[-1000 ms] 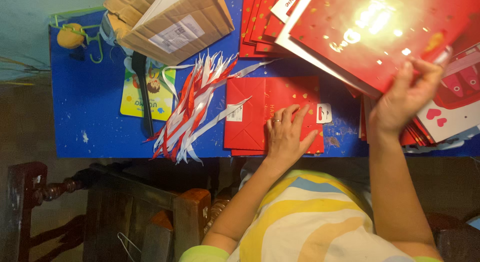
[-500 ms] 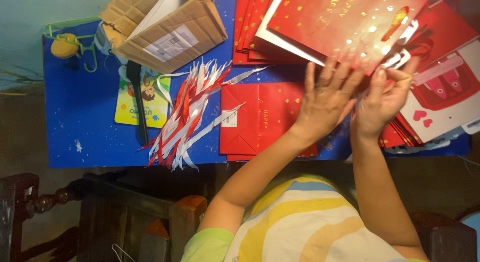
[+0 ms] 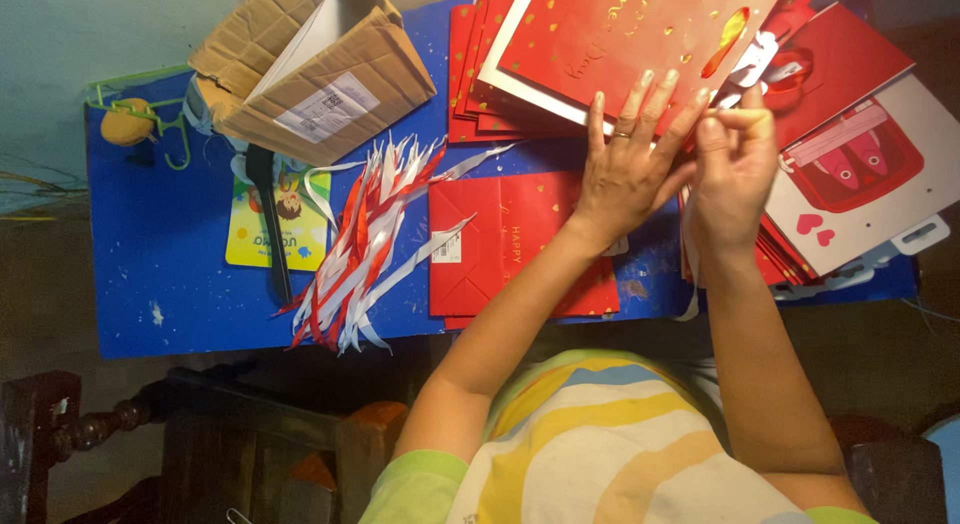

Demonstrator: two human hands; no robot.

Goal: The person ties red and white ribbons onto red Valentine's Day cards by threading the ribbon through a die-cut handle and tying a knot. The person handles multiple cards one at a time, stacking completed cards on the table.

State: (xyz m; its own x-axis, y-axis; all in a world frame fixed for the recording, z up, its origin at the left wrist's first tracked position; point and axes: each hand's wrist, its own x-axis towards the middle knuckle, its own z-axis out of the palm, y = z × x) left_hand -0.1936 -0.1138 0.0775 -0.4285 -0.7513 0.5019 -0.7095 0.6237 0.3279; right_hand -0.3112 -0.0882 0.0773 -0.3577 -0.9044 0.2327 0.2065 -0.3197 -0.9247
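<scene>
Red gift bag [image 3: 610, 34] cut off above both hands [image 3: 680, 159]

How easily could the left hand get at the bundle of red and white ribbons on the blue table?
Probably yes. The left hand rests flat on a red paper bag, holding nothing, and only flat red bags lie between it and the bundle of red and white ribbons.

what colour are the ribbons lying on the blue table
Red and white, a loose bundle of ribbons left of the left hand; the head view shows them.
</scene>
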